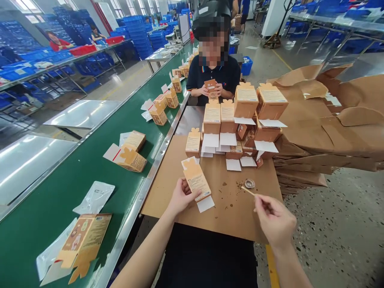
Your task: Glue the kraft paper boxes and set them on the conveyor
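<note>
My left hand [183,197] grips a tan printed carton [196,180] low on its left side, thumb across its face. The carton lies tilted over the brown cardboard sheet [228,224], with flower-shaped flaps at its far end and a white flap at its near end. Between the thumb and fingers of my right hand [275,218] is a thin wooden stick [248,191]. Its tip points at small dark brown specks beside a small round clear dish [249,183]. More brown spots mark the sheet nearby.
Stacked cartons [246,100] with white flaps stand at the table's far side. A green conveyor belt [126,188] on the left carries several open cartons [87,236] and white pouches [95,197]. Opposite, a person [213,76] holds a carton. Flattened cardboard [330,132] is piled right.
</note>
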The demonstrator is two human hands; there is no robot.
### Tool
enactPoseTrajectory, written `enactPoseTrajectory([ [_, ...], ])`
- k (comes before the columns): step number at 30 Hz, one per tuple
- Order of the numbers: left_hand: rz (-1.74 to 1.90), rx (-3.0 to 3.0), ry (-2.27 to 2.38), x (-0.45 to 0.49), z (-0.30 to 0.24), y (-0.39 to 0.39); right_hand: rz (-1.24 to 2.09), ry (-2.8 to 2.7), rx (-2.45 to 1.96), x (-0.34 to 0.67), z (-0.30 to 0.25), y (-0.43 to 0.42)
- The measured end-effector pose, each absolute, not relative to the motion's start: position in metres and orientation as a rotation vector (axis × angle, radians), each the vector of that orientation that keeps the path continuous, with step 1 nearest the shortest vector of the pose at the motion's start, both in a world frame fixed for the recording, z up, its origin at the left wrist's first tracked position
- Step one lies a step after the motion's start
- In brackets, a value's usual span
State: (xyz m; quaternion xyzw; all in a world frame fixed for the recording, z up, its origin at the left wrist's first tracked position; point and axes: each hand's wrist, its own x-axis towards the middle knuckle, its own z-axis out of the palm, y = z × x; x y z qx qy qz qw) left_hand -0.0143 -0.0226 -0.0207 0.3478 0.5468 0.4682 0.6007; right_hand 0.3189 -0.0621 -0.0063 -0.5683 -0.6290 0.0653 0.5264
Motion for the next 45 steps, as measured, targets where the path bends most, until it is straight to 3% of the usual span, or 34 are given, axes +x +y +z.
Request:
enactPoseTrajectory([
  [4, 1.055, 0.836, 1.264, -0.016, -0.022, -0.020, 0.530, -1.592, -1.204, 0.261, -0.014, -0.087],
  [7, 1.062, 0.846, 1.251, -0.019, -0.023, -0.022, 0.604, -1.648, -1.162, 0.229, -0.027, -0.092],
  [18, 1.111, 0.934, 1.258, -0.013, -0.034, -0.035, 0.577, -1.625, -1.173, 0.241, -0.035, -0.086],
  [34, 1.030, 1.521, 1.558, 0.006, -0.042, -0.073, 0.505, -1.496, -1.272, 0.280, -0.027, -0.098],
  [45, 1.414, 0.925, 2.406, -0.168, -0.016, -0.047, 0.394, -1.528, -1.278, 0.297, -0.038, -0.096],
])
